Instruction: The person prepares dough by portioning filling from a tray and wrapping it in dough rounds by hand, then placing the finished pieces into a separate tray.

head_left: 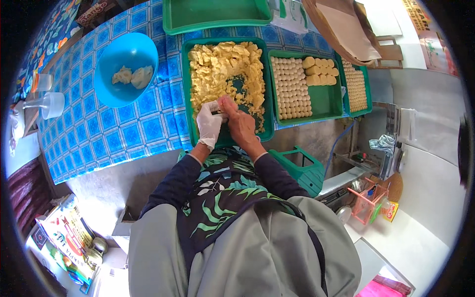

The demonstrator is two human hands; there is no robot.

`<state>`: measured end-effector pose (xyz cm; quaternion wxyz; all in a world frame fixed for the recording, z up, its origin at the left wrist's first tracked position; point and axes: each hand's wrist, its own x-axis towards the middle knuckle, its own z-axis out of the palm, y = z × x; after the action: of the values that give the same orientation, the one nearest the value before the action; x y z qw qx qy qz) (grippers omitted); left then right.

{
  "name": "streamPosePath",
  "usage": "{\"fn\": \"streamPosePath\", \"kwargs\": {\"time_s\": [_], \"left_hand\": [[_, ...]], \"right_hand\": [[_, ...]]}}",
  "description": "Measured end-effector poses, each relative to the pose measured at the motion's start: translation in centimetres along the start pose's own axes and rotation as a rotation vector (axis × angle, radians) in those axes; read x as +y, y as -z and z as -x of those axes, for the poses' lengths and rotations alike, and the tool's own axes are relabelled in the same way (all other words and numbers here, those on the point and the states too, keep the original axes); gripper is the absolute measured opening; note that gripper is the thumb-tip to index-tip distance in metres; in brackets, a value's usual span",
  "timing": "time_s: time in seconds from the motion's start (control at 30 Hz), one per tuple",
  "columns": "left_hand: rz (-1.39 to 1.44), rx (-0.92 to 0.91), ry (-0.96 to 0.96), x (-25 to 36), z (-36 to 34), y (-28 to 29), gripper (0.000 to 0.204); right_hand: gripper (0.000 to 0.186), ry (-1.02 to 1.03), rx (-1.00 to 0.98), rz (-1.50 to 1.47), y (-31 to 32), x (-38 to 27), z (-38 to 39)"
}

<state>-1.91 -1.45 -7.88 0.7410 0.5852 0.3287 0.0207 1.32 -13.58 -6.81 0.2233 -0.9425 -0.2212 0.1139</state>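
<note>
My left hand, in a thin white glove, and my bare right hand come together above the near edge of a green tray. Both hands' fingers are closed against each other. Whatever lies between them is hidden. The tray holds a crumbly yellow mass, broken into lumps, with a gap right of its middle where the tray's dark bottom shows through. To its right, a second green tray carries rows of small pale balls and several larger yellow rounds.
A blue bowl with pale dough sits left on the blue checked cloth. Another green tray lies at the back. A third ball-filled tray stands far right. A green plastic stool is below the table's edge.
</note>
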Motion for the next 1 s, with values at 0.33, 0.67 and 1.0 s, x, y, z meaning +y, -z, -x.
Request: {"fn": "streamPosePath", "kwargs": {"time_s": [0.33,0.67,1.0], "left_hand": [[0.071,0.02,0.029,-0.8,0.4,0.1,0.054],[-1.164,-0.29,-0.719,1.5,-3.2,0.6,0.049],[-0.906,0.004,-0.502,0.2,-1.4,-0.1,0.042]], "right_hand": [[0.056,-0.025,-0.121,0.066,1.0,0.1,2.2],[0.047,-0.071,0.081,0.127,4.1,4.9,2.7],[0.068,0.164,0.258,0.038,1.4,2.5,2.2]]}}
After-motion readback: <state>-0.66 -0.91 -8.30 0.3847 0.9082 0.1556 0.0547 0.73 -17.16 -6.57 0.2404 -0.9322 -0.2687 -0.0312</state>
